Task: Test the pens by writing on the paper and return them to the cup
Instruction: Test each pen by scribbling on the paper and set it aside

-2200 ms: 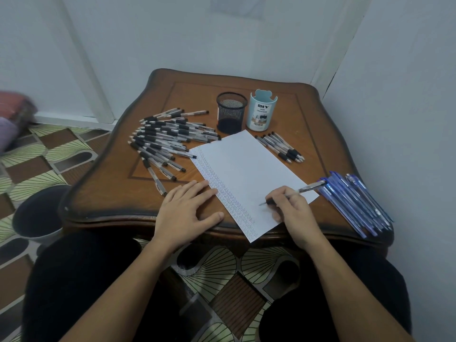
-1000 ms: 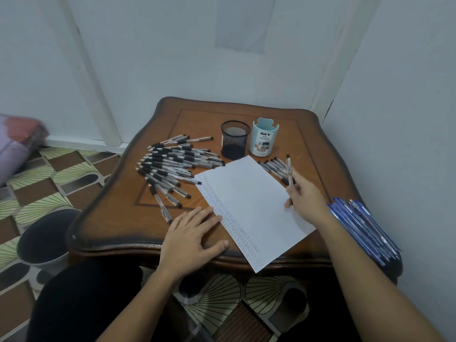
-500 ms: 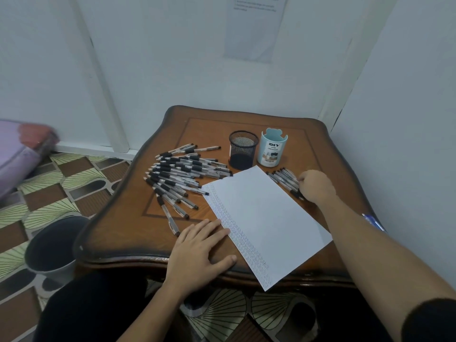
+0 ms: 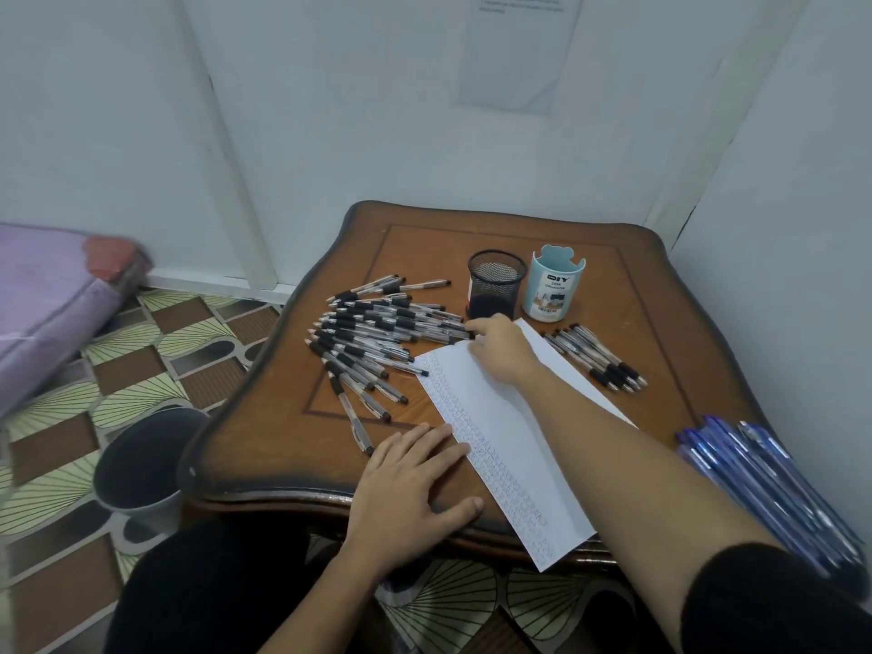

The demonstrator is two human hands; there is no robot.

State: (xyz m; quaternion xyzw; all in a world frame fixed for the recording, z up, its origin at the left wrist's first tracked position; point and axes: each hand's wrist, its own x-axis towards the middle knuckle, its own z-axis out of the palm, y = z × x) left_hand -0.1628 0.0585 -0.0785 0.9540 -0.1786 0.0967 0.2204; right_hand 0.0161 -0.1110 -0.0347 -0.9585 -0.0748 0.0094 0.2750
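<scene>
**A:** Entry one, right hand (image 4: 502, 349): location and condition?

**B:** It reaches across the far end of the paper (image 4: 490, 417) to the right edge of the black pen pile (image 4: 377, 332), left of centre on the table (image 4: 283, 441). The fingertips sit on the pen ends, just on the near side of the mesh cup (image 4: 496, 285). The knuckles hide the grip, so I cannot tell whether they pinch a pen.

**A:** Entry two, left hand (image 4: 406, 488)?

**B:** Flat, fingers straight, pressing the paper's near left edge. It holds nothing.

**A:** Other stock?

**B:** DIY organiser (image 4: 553, 287), just right of the mesh cup. Short row of black pens (image 4: 594, 356), right of the paper. Blue pens (image 4: 764, 483), near right edge.

**A:** Handling note for this pick?

**B:**
- **Pick:** Take only the outermost pen, by its barrel, and draw it out along its length. The pens overlap, so a sideways drag would likely roll several.
- **Paper:** Leave the left palm planted so the sheet cannot skid under the test stroke.
- **Test:** Write on the blank area right of the filled margin.
- **Return:** Put the pen in a cup, not back on the pile, so tested and untested stock do not mix.
</scene>
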